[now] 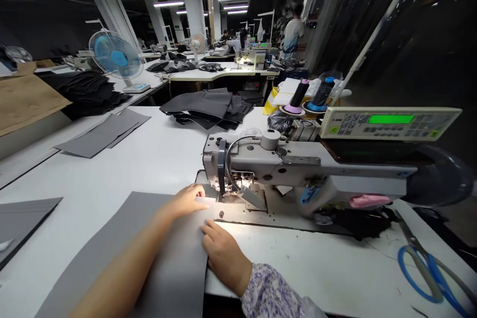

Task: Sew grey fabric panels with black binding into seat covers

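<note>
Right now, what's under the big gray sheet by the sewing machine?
White table shows around the gray sheet. Whatever lies directly beneath is covered, so can't say if anything else is there. Left hand is on top; right hand at its right edge.

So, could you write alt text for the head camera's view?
A left hand rests on a large gray sheet, a right hand at its edge, beside a sewing machine on a white table. Blue-handled scissors lie at the right; dark pieces are piled farther back.
</note>
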Demonstrator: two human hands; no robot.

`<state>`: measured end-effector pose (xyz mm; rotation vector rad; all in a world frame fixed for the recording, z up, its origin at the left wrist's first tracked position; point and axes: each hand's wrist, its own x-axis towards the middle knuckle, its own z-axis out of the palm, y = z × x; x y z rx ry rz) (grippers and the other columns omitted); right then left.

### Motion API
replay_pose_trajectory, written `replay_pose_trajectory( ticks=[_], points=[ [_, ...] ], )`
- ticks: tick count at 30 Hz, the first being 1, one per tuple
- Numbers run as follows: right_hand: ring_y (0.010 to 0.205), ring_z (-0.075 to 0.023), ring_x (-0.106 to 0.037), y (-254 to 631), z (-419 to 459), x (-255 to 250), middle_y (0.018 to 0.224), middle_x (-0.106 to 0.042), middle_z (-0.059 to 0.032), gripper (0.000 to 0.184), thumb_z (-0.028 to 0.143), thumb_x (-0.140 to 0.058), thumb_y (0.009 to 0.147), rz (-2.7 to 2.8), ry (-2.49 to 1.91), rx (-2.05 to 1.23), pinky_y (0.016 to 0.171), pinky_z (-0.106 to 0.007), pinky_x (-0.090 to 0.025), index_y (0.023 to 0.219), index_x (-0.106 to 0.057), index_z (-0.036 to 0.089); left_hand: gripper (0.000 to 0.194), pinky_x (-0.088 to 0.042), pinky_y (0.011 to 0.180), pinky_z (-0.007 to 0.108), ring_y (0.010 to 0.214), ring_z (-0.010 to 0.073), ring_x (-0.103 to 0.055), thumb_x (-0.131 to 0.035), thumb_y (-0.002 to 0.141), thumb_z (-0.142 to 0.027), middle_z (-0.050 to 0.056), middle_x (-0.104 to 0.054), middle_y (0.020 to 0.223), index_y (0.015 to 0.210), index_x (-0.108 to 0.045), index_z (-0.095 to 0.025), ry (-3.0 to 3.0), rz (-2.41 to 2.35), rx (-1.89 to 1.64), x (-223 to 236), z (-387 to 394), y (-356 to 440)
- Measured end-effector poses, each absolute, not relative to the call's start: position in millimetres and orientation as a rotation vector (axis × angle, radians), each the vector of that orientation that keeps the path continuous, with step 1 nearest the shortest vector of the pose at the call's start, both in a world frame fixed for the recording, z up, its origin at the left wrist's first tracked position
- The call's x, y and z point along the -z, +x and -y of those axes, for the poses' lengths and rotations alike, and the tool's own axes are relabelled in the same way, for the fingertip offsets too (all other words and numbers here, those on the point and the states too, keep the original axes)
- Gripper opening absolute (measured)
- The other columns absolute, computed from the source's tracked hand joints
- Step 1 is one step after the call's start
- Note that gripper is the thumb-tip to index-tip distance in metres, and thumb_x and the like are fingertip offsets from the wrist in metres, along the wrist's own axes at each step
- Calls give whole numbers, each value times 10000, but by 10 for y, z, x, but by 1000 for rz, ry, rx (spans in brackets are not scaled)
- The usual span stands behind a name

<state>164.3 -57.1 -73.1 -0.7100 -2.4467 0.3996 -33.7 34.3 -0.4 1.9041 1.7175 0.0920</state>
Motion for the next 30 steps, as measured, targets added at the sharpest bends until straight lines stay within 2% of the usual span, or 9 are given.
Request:
replay_pose_trajectory(
  ticks=[4,11,16,23,27,30],
  points=[
    [1301,-281,-536,1650,587,696,1233,-654,-187,389,-42,-485,661,2428,-747,-446,1172,-391,-410,987,-651,88,334,-471,782,313,959,243,-653,-554,809,-509,21,-728,1024,970,-670,-241,1797,-1684,-128,38,-323,-377],
    [1319,-274,-517,1645,593,697,1255,-636,-182,413,-61,-479,648,2414,-783,-466,1178,-393,-404,994,-643,95,317,-470,794,302,979,252,-667,-546,822,-493,22,-759,1003,896,-697,-224,1798,-1677,-140,82,-388,-384],
    [1311,-278,-523,1649,595,663,1257,-632,-180,360,-53,-504,689,2429,-790,-427,1191,-380,-393,992,-638,89,274,-462,746,290,921,234,-678,-562,803,-459,14,-762,965,857,-709,-234,1804,-1679,-123,64,-405,-369],
    [1239,-264,-588,1496,700,705,1159,-675,-164,261,-90,-539,817,2469,-866,-176,1134,-427,-474,926,-634,127,235,-436,682,279,851,218,-667,-568,768,-405,14,-753,890,815,-709,-224,1829,-1708,-61,83,-455,-342],
    [1283,-288,-562,1418,754,795,1222,-649,-194,220,-76,-563,844,2414,-928,-155,1125,-434,-488,949,-638,101,245,-428,660,277,822,214,-663,-564,771,-409,7,-754,872,814,-716,-222,1849,-1708,-52,53,-453,-319],
    [1243,-290,-593,1456,715,757,1166,-669,-179,264,-112,-540,823,2392,-909,-187,1111,-428,-502,936,-640,105,241,-423,650,270,798,204,-662,-558,783,-398,-9,-756,849,795,-723,-223,1893,-1709,-80,24,-442,-272]
  ],
)
